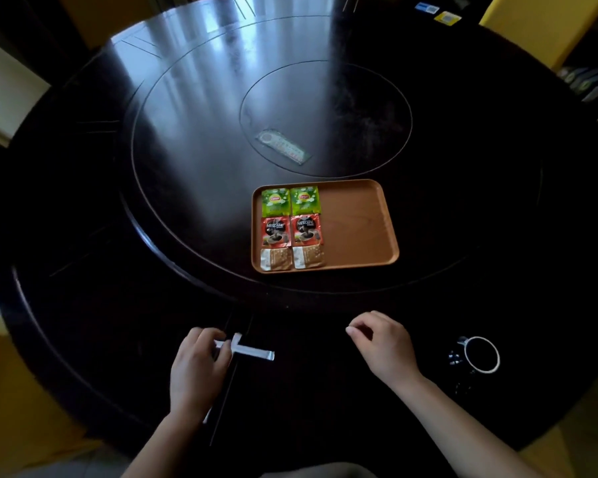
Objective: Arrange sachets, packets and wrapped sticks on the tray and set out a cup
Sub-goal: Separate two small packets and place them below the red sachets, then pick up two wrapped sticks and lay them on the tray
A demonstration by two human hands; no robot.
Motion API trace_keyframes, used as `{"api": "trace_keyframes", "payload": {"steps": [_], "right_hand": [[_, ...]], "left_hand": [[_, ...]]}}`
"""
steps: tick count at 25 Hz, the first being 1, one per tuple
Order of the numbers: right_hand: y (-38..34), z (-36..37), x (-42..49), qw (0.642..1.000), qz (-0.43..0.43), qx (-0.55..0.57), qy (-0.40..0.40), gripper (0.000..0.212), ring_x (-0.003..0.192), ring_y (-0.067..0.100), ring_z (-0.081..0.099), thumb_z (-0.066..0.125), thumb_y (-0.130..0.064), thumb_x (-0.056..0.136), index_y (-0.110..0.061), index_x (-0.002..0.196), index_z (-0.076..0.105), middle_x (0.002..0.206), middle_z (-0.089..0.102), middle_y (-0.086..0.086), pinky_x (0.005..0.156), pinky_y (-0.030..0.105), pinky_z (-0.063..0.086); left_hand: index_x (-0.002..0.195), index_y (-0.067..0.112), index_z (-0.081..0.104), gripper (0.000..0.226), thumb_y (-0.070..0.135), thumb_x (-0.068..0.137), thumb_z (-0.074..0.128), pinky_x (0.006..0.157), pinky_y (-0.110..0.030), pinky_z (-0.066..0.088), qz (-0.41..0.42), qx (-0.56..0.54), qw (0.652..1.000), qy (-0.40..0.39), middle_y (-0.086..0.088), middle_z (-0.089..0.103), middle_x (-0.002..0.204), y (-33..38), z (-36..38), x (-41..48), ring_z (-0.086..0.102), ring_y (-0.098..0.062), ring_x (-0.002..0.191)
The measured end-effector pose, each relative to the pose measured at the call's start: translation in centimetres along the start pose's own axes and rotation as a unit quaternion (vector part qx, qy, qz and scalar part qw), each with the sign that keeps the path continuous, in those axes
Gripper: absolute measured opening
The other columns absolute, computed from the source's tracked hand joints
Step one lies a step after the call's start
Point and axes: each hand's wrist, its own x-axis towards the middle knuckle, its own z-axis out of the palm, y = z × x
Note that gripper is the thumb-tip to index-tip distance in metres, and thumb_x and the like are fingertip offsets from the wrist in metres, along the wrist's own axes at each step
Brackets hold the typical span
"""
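Note:
An orange-brown tray [356,222] lies on the dark round table. Its left half holds two green tea sachets [290,200], two red coffee sachets [290,230] below them, and two brown-and-white packets [292,258] at the front edge. Near the table's front, my left hand [197,367] is closed on white wrapped sticks [252,350], which cross each other and poke out to the right. My right hand [382,343] hovers over the table with loosely curled fingers and nothing in it. A dark cup with a white rim [480,354] stands to the right of that hand.
A clear plastic wrapped item [283,146] lies on the table's inner round panel behind the tray. The raised turntable edge [187,260] curves in front of the tray. Yellow chairs [532,25] surround the table.

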Motion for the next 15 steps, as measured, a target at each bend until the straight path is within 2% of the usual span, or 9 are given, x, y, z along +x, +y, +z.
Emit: {"api": "trace_keyframes", "payload": {"steps": [3,8,12,15], "right_hand": [[-2.4,3.0,-1.1,0.997,-0.041,0.006,-0.068,0.005,0.077,0.002,0.060,0.069,-0.031,0.085,-0.028,0.083,0.070,0.080,0.064,-0.014,0.070,0.022,0.051],[-8.1,8.2,-0.6,0.984,-0.115,-0.022,-0.135,0.012,0.086,0.011,0.062,0.064,-0.032,0.088,-0.025,0.095,0.071,0.090,0.064,-0.010,0.073,0.033,0.054],[-11.1,11.1,0.1,0.971,-0.160,-0.083,-0.154,0.018,0.094,0.016,0.060,0.059,-0.029,0.091,-0.023,0.106,0.068,0.100,0.061,-0.005,0.074,0.037,0.055],[-11.6,12.4,0.6,0.962,-0.159,-0.141,-0.171,0.020,0.097,0.020,0.059,0.060,-0.032,0.092,-0.021,0.107,0.066,0.103,0.059,-0.002,0.072,0.038,0.053]], "left_hand": [[0.084,0.029,0.060,0.016,0.029,0.083,0.076,0.055,-0.025,0.046,-0.059,0.029,0.997,-0.030,0.015,0.052,0.078,-2.6,-0.6,-4.0,0.054,-0.003,0.069],[0.100,0.024,0.064,0.026,0.042,0.084,0.073,0.068,-0.028,0.052,-0.083,0.057,0.993,-0.059,0.009,0.055,0.089,-3.4,-0.4,-5.7,0.055,-0.010,0.081],[0.095,0.025,0.064,0.020,0.040,0.084,0.072,0.066,-0.027,0.050,-0.074,0.076,0.992,-0.074,0.010,0.054,0.087,-3.0,-0.4,-5.5,0.053,-0.009,0.079],[0.089,0.024,0.063,0.013,0.035,0.086,0.070,0.064,-0.024,0.045,-0.064,0.076,0.992,-0.080,0.011,0.053,0.083,-3.2,-0.5,-5.2,0.052,-0.007,0.077]]}}
